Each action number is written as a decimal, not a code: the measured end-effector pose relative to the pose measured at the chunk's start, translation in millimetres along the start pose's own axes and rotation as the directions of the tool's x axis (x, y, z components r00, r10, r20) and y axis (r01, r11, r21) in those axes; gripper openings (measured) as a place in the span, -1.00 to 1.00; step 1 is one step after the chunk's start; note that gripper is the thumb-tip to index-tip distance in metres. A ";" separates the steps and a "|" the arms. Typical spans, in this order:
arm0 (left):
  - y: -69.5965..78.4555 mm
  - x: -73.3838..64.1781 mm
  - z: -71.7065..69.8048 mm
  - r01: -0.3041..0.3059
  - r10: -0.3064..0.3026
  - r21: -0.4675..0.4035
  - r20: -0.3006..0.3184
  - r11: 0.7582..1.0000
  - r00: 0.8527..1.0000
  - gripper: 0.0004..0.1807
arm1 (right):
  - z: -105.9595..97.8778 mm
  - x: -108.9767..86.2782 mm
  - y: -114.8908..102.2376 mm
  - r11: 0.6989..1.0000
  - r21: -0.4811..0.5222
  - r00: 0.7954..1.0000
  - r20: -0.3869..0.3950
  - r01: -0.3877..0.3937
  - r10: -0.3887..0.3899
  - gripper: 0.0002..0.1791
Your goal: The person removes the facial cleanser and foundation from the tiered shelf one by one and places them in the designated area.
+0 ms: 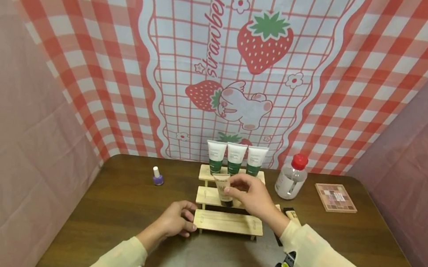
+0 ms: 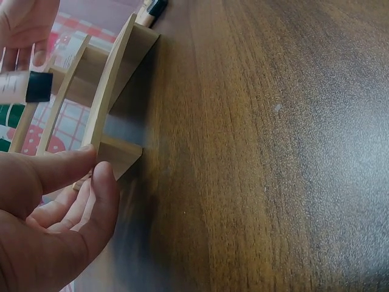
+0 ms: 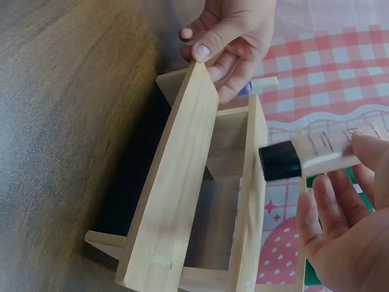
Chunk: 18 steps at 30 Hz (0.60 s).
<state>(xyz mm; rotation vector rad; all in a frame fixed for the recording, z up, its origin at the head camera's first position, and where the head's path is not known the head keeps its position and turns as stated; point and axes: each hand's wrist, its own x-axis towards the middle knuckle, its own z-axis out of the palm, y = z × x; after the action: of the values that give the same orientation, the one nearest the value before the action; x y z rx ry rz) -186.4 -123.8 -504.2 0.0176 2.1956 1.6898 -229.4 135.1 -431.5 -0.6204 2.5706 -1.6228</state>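
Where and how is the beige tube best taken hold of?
Likely by the body of the beige tube, from its right: the black cap points down near the middle shelf, and the left hand pinches the rack's left end.

One rack, three shelves. Three green-white tubes far. One beige tube near middle shelf; partly hidden tubes right, count unclear. One nail-polish bottle left. One red-capped bottle, one palette right.

A beige tube with a black cap, cap down and slightly tilted, is pinched in the right hand by the middle tier of a pale three-tier wooden rack; the left hand grips its lowest tier's end.
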 end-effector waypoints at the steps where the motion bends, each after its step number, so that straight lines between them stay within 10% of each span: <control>1: -0.2 -0.1 0.0 -0.001 0.001 0.001 0.000 1.000 1.000 -0.36 | -2.6 -1.7 -0.2 1.000 0.001 1.000 -0.007 -0.001 0.001 -0.78; 12: 1.1 0.9 -0.7 -0.006 0.006 -0.032 0.011 0.999 1.000 -0.37 | -63.5 -36.7 12.1 0.998 0.005 0.989 -0.130 -0.069 0.069 -0.69; 18: -0.4 0.9 -0.1 -0.001 0.002 -0.033 0.012 0.999 1.000 -0.37 | -107.3 -60.9 34.9 0.982 -0.159 0.976 -0.208 -0.103 0.069 -0.63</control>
<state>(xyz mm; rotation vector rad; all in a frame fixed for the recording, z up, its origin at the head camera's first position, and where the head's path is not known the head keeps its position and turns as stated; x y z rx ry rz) -187.2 -123.8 -504.8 0.0209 2.1597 1.7217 -210.2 261.7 -424.3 -0.3615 2.8579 -1.5259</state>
